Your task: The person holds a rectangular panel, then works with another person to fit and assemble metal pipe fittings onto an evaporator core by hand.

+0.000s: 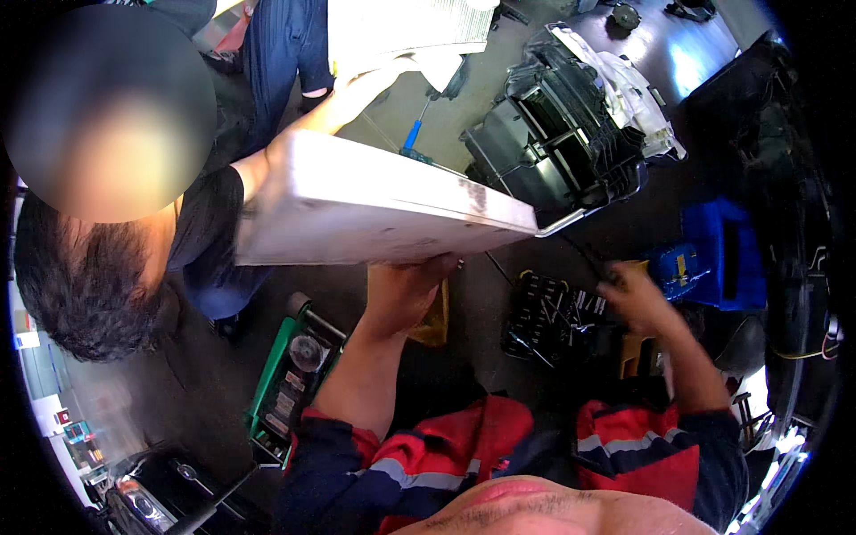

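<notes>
My left hand (pixel 415 290) grips a flat, pale rectangular part (pixel 383 205) from below, with dark smudges on its face and edge. My right hand (pixel 635 290) is out to the right of it, below a metal pipe (pixel 566 223), fingers partly curled and blurred; whether they hold anything is unclear. Beyond the part lies a large black plastic housing (pixel 557 134) with a pale section on its far side. At the left, a co-worker (pixel 205 232) reaches with a hand (pixel 374 80) to a white pleated panel (pixel 410 27).
A black socket tool case (pixel 544 321) lies below, near a blue bin (pixel 722 254) and a yellow container (pixel 432 325). A green wheeled jack (pixel 281 374) is at lower left. A blue-handled screwdriver (pixel 412 134) lies beyond the pale part. A dark vehicle body (pixel 785 178) borders the right.
</notes>
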The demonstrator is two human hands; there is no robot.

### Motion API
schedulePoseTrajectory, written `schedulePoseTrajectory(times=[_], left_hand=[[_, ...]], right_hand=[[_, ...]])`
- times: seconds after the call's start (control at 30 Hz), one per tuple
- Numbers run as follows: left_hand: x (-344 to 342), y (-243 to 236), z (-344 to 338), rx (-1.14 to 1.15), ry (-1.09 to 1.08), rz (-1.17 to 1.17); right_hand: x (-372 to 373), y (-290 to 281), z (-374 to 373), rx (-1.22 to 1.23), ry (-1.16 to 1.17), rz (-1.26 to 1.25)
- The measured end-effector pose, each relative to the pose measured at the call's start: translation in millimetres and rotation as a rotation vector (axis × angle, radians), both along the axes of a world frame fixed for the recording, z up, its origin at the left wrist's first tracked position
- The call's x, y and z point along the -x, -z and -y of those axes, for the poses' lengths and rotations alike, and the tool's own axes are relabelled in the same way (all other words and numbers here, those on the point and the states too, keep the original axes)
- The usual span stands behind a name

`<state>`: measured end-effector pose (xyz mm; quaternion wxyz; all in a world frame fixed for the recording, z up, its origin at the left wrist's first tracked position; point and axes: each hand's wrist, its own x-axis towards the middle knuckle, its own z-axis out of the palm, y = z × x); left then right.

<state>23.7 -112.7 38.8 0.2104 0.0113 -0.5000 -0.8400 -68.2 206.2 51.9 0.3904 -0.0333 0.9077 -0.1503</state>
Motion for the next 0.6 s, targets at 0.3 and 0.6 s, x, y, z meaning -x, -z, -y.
schedulePoseTrajectory(times=[0.3,0.6], left_hand=[[24,50,18,0.526,0.122,0.199],[5,45,28,-0.536,0.085,0.355]], right_hand=[[-60,85,-25,-0.02,-0.767,-0.028],[-49,86,-20,-0.018,-0.556,-0.024]])
